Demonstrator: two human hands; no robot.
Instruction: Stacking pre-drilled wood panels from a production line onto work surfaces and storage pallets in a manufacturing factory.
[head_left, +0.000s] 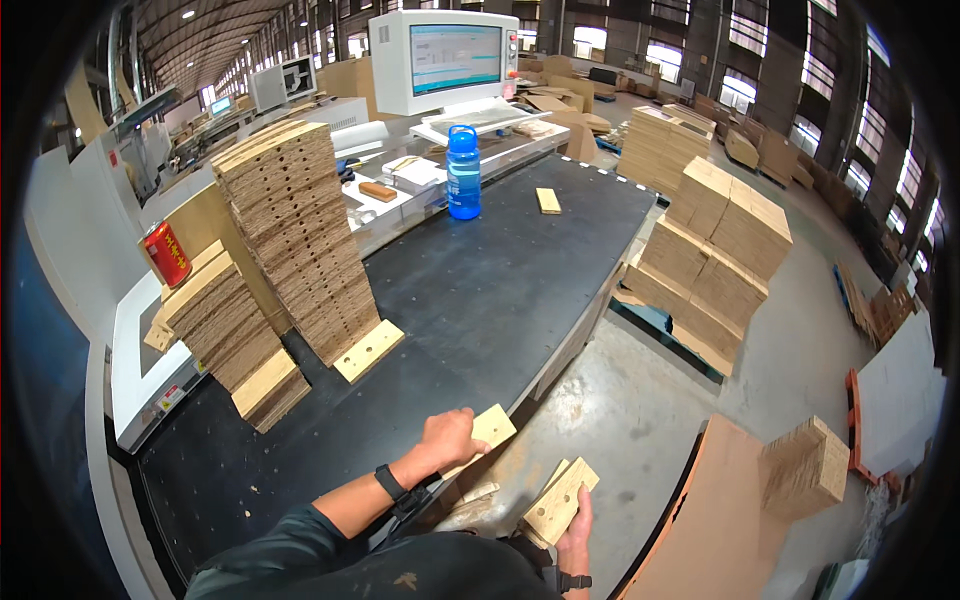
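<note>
My left hand (446,440) is closed on a pale drilled wooden board (496,425) at the near edge of the black table (450,300). Lower right, my right hand (577,525) grips a small bundle of similar boards (560,502), held beyond the table's edge over the floor. Round holes show in the bundle's top board; the fingers beneath are partly hidden. A tall leaning-looking stack of drilled boards (295,220) stands on the left of the table, with one board (368,350) showing at its foot. Beside it is a shorter stack (222,315).
A red can (166,254) tops the shorter stack. A blue bottle (464,175) and a loose board (548,201) are at the table's far end, below a monitor (455,60). Board piles on a pallet (700,260) stand right; another pile (805,465) sits lower right.
</note>
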